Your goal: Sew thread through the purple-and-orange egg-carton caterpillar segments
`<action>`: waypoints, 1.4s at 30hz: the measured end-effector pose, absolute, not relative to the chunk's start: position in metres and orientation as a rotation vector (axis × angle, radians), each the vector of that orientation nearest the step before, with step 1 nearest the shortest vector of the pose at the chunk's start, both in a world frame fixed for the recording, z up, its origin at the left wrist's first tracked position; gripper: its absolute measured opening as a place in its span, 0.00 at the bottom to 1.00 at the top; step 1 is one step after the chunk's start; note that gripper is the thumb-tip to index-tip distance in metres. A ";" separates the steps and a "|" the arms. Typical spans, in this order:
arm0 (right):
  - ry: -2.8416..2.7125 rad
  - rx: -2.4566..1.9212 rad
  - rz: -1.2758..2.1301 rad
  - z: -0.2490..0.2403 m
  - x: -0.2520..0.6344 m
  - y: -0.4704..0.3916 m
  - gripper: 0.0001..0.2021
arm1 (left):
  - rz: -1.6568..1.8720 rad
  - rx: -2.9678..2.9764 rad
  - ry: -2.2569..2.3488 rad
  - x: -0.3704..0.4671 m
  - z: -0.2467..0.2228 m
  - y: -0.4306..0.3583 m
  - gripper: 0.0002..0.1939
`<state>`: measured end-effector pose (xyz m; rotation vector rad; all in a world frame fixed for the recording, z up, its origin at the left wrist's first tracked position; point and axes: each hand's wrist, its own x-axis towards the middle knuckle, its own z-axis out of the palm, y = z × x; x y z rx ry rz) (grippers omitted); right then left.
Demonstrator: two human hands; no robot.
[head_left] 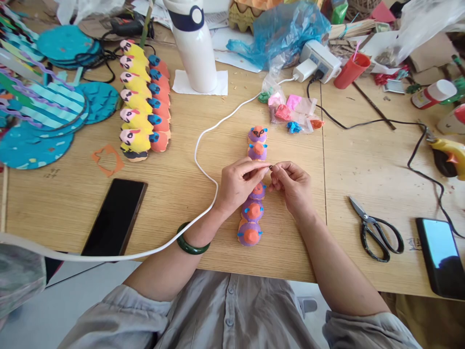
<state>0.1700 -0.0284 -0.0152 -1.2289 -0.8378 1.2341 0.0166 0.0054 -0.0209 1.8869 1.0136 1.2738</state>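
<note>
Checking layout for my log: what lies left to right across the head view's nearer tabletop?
Dark-screened rectangular phone, row of purple-and-orange clay-like figures, black-handled metal scissors, black phone with lit screen.

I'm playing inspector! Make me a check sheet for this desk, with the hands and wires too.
Surface: wooden table, with a dark seam right of centre.
Job's things: row of purple-and-orange figures, partly covered; small dark piece held above it.
Clutter: scissors, phone at left, phone at right, white bottle.
Grippers: bare left hand and right hand, both pinching at the small dark piece.
Cables: white cable curving beside the left hand; black cable at right.
Surroundings: blue plastic bag at the far side.
</note>
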 end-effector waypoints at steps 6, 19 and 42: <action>-0.821 -1.225 1.240 -0.014 0.170 -0.028 0.17 | 1.278 1.880 1.008 0.017 -0.020 0.006 0.06; -0.860 -1.274 1.222 -0.012 0.169 -0.030 0.19 | 1.260 1.838 1.051 0.016 -0.020 0.006 0.06; -0.826 -1.258 1.233 -0.012 0.168 -0.029 0.19 | 1.242 1.776 1.074 0.017 -0.021 0.006 0.06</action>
